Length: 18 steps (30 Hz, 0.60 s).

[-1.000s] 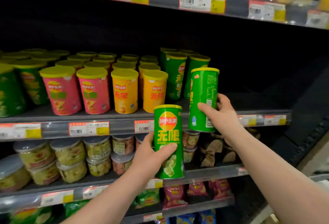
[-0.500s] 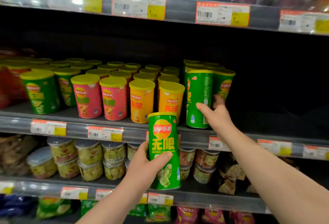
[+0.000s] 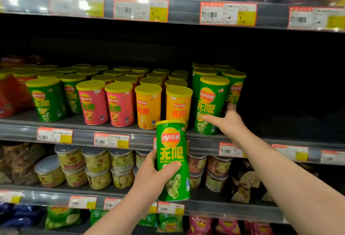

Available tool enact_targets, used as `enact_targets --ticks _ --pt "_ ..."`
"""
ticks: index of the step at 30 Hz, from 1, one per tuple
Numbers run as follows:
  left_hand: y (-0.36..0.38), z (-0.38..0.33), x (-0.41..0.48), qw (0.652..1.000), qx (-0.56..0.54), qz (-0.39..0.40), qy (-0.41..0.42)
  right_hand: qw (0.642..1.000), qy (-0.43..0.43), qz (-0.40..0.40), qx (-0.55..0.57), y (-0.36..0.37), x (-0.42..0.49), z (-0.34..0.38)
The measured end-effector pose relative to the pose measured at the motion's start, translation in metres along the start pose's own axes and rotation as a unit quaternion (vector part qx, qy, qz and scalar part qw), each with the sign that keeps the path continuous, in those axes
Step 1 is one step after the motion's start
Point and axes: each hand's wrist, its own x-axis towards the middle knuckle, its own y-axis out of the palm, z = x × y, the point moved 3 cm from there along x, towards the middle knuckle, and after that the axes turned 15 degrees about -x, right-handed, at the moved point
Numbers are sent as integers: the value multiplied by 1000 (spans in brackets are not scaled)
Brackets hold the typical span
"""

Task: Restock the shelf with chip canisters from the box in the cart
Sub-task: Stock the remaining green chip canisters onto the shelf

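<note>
Left hand [image 3: 153, 176] grips an upright green Lay's canister [image 3: 172, 160]; right hand [image 3: 229, 122] clasps the shelved green canister [image 3: 211, 104], just beside orange canisters [image 3: 178, 104].

**Rows on the shelf, one canister before it**

On the grey metal shelf [image 3: 84, 128], pink cardboard canisters [image 3: 93, 104] stand left of orange cardboard canisters [image 3: 178, 104]. Right of those stands a green yellow-lidded canister [image 3: 211, 104], gripped low by the right hand [image 3: 229, 122]. Nearer, before the shelf edge, the left hand [image 3: 149, 176] holds a second green canister [image 3: 172, 160] upright.
</note>
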Motion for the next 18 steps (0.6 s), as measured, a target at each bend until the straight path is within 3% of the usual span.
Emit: enact_targets --ticks 4,8,13,18 --pt "1 -1 -1 1000 -3 6 0 999 -12 42 -8 0 0 1" --pt "1 0 -2 1000 -6 15 4 999 -9 0 -33 0 -2 2" --pt "3 0 1 1000 -6 16 12 999 -24 45 7 1 -4 5" --pt "13 1 5 999 0 37 19 999 -30 38 -19 1 -2 3"
